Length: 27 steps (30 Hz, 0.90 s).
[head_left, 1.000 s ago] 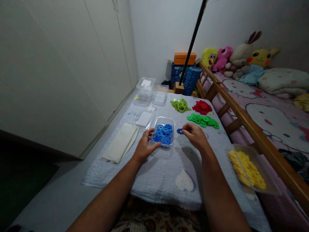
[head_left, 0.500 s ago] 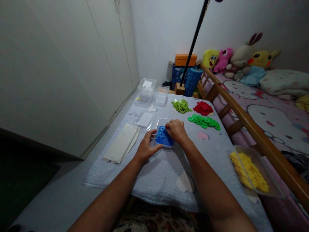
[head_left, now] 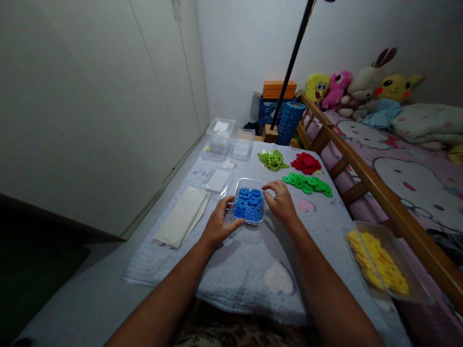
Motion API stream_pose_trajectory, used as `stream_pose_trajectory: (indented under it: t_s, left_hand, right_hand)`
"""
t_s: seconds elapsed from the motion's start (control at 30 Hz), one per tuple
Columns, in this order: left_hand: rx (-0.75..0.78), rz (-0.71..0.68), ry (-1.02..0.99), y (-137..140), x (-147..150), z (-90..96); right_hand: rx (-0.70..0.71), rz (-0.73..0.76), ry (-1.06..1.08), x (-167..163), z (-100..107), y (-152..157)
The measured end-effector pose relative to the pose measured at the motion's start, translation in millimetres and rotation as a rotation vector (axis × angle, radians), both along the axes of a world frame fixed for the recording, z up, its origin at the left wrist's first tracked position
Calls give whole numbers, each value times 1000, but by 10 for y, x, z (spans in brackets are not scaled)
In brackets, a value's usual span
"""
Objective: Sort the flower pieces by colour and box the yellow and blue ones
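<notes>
A clear plastic container (head_left: 265,212) stands on the cloth before me, with several blue flower-shaped plastic pieces (head_left: 249,202) lying in it. My left hand (head_left: 219,224) grips its left side, fingers round the left wall and thumb along the front edge. At the container's right rim is my right hand (head_left: 280,200), its thumb and forefinger apart and nothing seen between them. Whether its fingertips touch the rim, I cannot tell. Just left of the container lies a clear lid (head_left: 219,182) with a white label.
Piles of lime green pieces (head_left: 273,160), red pieces (head_left: 306,163) and green pieces (head_left: 307,184) lie at the back right. Yellow pieces (head_left: 379,262) fill a box at the right edge. Clear containers (head_left: 241,143) stand at the back left, folded paper (head_left: 183,217) nearer. A wooden bed rail (head_left: 356,166) borders the right.
My right hand has come out of the container to its right rim, its fingers now apart. The blue pieces show more fully. My left hand keeps its place on the container.
</notes>
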<state>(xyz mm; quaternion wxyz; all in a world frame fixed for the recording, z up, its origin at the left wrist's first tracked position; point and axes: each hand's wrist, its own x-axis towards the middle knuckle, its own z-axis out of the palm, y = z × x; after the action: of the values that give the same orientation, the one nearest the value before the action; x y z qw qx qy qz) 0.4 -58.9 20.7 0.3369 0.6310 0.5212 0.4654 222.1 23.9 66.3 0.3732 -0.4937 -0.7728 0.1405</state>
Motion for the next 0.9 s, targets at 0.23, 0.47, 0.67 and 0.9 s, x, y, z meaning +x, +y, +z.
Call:
stream_pose_trajectory:
  t_s: [0.23,0.47,0.67,0.9]
  left_hand:
    - [29,114,-17,-21,-8,36]
    - [107,215,383,10,-146,464]
    - [9,233,800,330,-210,598]
    - [-173,397,855,807,-324,469]
  right_hand:
    - [-42,-162,201,272,-361,-74]
    - [-99,-210,174,308,-572,-52]
    - [-101,-210,153,326,-602,-33]
    - [-94,-198,113,333,-616,-41]
